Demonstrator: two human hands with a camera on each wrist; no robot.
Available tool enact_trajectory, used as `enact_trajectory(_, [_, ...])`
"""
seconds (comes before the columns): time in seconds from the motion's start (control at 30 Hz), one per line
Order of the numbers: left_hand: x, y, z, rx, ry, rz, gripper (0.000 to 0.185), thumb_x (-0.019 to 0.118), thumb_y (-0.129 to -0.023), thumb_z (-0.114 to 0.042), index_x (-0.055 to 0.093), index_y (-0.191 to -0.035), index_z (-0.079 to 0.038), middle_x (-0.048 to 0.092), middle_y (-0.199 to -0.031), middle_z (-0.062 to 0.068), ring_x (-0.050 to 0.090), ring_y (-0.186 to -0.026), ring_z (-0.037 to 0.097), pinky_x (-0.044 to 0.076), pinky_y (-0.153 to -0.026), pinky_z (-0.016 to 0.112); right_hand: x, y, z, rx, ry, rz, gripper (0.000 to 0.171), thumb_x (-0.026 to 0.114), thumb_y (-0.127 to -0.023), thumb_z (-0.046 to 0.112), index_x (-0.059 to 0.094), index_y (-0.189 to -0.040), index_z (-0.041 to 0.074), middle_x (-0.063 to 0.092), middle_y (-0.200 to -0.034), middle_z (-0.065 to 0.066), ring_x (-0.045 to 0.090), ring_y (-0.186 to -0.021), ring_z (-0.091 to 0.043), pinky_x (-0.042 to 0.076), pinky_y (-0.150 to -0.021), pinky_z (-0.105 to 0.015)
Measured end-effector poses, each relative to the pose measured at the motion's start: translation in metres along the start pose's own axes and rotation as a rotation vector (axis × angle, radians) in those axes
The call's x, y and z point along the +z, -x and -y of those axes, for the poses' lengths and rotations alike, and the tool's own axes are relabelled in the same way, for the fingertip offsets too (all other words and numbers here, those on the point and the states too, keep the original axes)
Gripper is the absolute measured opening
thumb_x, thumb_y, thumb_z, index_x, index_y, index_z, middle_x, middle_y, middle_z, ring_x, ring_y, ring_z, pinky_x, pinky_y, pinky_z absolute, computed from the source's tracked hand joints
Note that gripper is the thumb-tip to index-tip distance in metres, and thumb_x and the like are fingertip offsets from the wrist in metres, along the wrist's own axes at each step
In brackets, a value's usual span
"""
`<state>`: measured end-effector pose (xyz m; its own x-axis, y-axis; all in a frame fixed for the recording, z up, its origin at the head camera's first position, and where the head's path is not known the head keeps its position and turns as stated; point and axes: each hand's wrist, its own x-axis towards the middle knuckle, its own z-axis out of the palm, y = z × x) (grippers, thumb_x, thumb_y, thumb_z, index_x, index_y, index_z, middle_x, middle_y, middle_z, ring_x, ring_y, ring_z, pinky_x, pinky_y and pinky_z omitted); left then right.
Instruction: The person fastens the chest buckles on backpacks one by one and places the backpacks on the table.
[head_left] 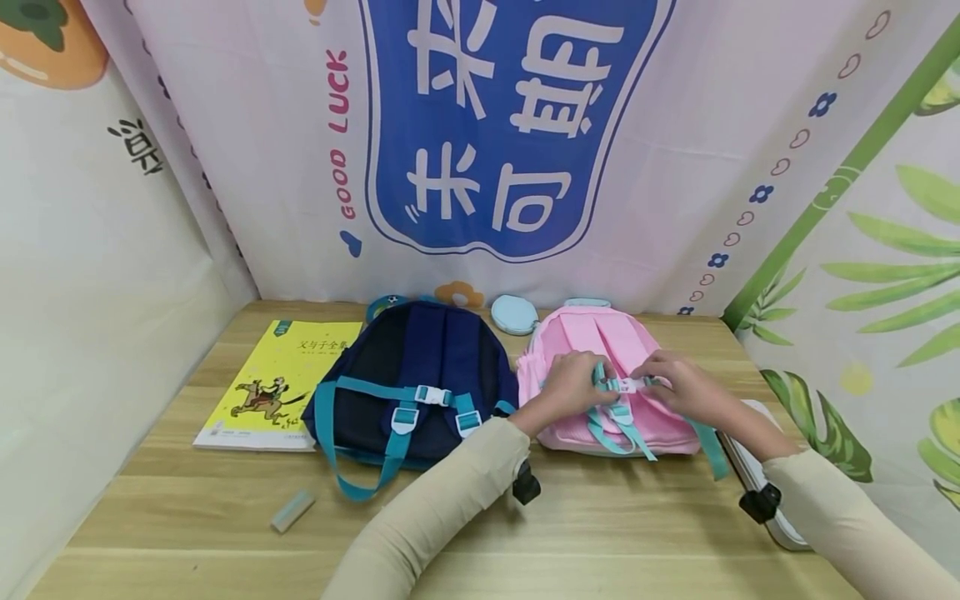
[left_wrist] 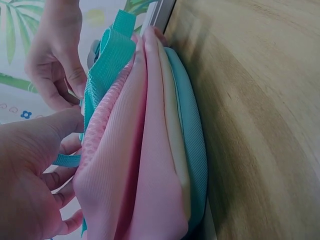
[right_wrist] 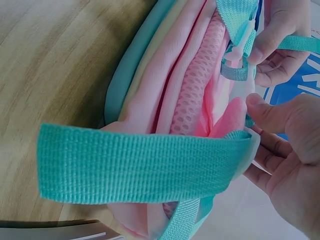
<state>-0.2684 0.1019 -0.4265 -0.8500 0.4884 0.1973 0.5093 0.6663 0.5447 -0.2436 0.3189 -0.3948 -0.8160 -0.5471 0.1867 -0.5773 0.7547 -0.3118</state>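
Observation:
A pink backpack [head_left: 573, 333] with teal straps lies on the table, straps upward. Across its straps sits a white buckle [head_left: 628, 385]; whether its halves are fully joined cannot be made out. The left hand [head_left: 573, 385] pinches the teal strap at the buckle's left side, thumb and fingers bent. From the other side, the right hand [head_left: 684, 390] pinches the buckle's right end by its strap. A loose teal strap [right_wrist: 140, 165] hangs over the bag's side in the right wrist view. In the left wrist view, the bag's folded pink side [left_wrist: 155, 165] partly hides the fingertips.
Left of the pink bag lies a navy backpack [head_left: 442, 350] with a fastened white buckle [head_left: 432, 395]. A yellow book [head_left: 262, 375], a small grey block [head_left: 293, 511] and a light-blue round pouch [head_left: 513, 314] lie nearby. A white-edged flat object [head_left: 787, 529] is under the right forearm.

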Motion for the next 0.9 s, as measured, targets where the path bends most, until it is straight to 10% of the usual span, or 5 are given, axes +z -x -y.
enact_trajectory(0.9, [-0.0054, 0.0008, 0.0029, -0.02, 0.087, 0.052, 0.018, 0.085, -0.084, -0.033, 0.074, -0.09, -0.02, 0.061, -0.071, -0.013, 0.053, -0.068, 0.002, 0.038, -0.073, 0.021, -0.0074, -0.0091, -0.0038, 0.015, -0.101, 0.058, 0.019, 0.081, -0.08, -0.001, 0.079, -0.099, 0.005, 0.076, -0.094, -0.006, 0.069, -0.086, -0.022, 0.059, -0.077, -0.039])
